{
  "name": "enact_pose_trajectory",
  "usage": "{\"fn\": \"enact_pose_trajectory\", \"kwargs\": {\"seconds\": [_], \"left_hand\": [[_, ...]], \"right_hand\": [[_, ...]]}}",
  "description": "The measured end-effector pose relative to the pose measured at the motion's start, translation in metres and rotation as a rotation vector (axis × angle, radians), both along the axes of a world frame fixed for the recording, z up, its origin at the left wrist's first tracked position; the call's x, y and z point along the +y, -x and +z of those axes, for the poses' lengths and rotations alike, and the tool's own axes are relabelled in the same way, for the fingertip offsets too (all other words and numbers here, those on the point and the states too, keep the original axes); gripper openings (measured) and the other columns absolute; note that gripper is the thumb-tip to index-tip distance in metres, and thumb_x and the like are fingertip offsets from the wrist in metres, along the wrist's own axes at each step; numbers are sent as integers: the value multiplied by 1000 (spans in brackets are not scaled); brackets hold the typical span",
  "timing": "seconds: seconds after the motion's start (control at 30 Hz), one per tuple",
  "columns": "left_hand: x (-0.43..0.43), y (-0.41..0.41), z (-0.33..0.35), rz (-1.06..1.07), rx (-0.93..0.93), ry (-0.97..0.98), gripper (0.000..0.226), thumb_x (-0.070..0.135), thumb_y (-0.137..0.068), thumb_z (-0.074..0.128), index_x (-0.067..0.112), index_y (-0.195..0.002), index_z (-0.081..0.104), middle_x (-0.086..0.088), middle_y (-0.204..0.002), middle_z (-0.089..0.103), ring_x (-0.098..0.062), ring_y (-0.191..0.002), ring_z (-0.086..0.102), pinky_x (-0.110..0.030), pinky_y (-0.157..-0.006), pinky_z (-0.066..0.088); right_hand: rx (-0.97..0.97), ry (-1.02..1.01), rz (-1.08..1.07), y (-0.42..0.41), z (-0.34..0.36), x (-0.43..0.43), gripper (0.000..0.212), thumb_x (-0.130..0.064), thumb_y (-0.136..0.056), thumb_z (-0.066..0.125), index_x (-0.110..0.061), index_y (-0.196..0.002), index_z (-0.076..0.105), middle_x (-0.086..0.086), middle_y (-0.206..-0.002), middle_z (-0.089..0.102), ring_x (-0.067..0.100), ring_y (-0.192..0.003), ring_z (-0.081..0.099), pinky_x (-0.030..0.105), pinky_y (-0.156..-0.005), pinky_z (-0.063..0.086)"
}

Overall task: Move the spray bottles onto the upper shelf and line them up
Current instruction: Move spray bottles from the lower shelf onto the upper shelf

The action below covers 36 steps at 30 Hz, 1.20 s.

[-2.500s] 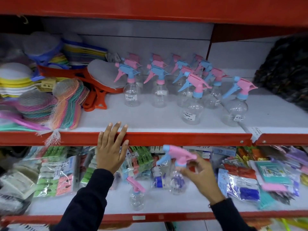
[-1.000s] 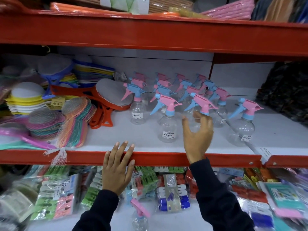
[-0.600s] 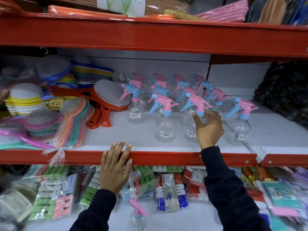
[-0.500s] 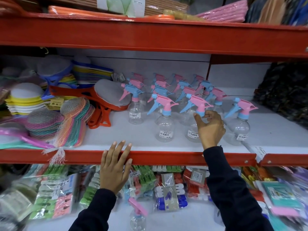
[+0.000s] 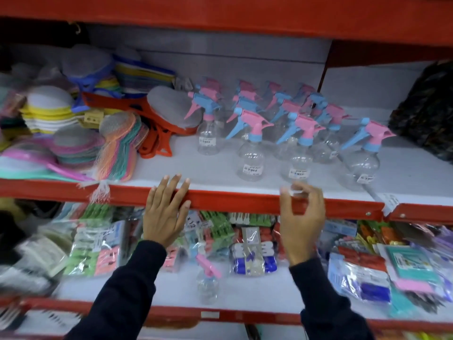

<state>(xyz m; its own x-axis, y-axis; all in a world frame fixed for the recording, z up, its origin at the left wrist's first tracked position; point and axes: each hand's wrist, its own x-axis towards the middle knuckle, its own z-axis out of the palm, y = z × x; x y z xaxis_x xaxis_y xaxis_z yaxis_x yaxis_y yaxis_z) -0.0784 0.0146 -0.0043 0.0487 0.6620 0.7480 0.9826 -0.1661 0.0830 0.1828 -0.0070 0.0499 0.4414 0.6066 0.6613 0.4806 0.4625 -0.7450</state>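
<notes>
Several clear spray bottles with pink and blue trigger heads stand on the upper shelf (image 5: 404, 173) in rough rows; the front ones are at the middle (image 5: 250, 153), the right of it (image 5: 299, 157) and the far right (image 5: 362, 160). One spray bottle (image 5: 207, 282) with a pink head stands alone on the lower shelf (image 5: 269, 293), between my arms. My left hand (image 5: 166, 212) lies flat on the red front rail (image 5: 232, 201) of the upper shelf. My right hand (image 5: 302, 222) hovers in front of the rail, fingers curled and apart, holding nothing.
Stacks of coloured sponges and netted scrubbers (image 5: 73, 143) and an orange-handled brush (image 5: 169, 111) fill the upper shelf's left. A dark bundle (image 5: 426, 109) sits at its far right. Packets of clothes pegs (image 5: 98, 246) and other bagged goods (image 5: 362, 271) crowd the lower shelf.
My right hand let go of the front spray bottle it was adjusting and dropped below the shelf edge. My left hand stayed on the rail. The view tilted down slightly.
</notes>
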Motion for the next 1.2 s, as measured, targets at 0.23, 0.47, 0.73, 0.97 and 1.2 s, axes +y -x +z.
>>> {"fn": "enact_pose_trajectory", "kwargs": {"seconds": [0.23, 0.47, 0.73, 0.97, 1.2], "left_hand": [[0, 41, -2, 59, 38, 9, 48, 40, -100, 23, 27, -145, 30, -7, -148, 40, -23, -141, 23, -31, -117, 3], [4, 40, -6, 25, 7, -56, 46, 34, -98, 31, 26, -144, 33, -7, -145, 44, -22, -140, 24, -32, -117, 2], [7, 38, -7, 0, -15, -91, 46, 32, -97, 34, 25, -143, 33, -7, -144, 46, -21, -140, 23, -33, -118, 1], [7, 37, -7, -16, -48, -89, 45, 33, -97, 33, 25, -141, 37, -6, -143, 47, -21, -140, 24, -34, -117, 4], [4, 39, -5, -33, -61, -23, 45, 37, -99, 28, 26, -141, 37, -4, -144, 45, -19, -141, 22, -32, -118, 1]], "right_hand": [[-310, 483, 393, 46, -126, -41, 44, -44, -80, 66, -22, -115, 53, -8, -109, 53, 11, -98, 52, 38, -85, 49], [-344, 888, 619, 77, -194, -29, 47, -32, -73, 74, -19, -112, 52, -1, -108, 54, 19, -103, 50, 29, -82, 41], [-185, 732, 642, 68, -166, -31, 29, -31, -69, 81, -42, -82, 57, -4, -89, 61, -2, -76, 51, 11, -63, 38], [-82, 400, 626, 52, -53, -46, 31, -54, -61, 74, -49, -90, 63, -20, -93, 63, -2, -78, 57, 12, -66, 45], [5, 66, 505, 73, 63, -18, 31, -49, -65, 75, -42, -91, 60, 4, -90, 64, 14, -72, 56, 31, -63, 51]]}}
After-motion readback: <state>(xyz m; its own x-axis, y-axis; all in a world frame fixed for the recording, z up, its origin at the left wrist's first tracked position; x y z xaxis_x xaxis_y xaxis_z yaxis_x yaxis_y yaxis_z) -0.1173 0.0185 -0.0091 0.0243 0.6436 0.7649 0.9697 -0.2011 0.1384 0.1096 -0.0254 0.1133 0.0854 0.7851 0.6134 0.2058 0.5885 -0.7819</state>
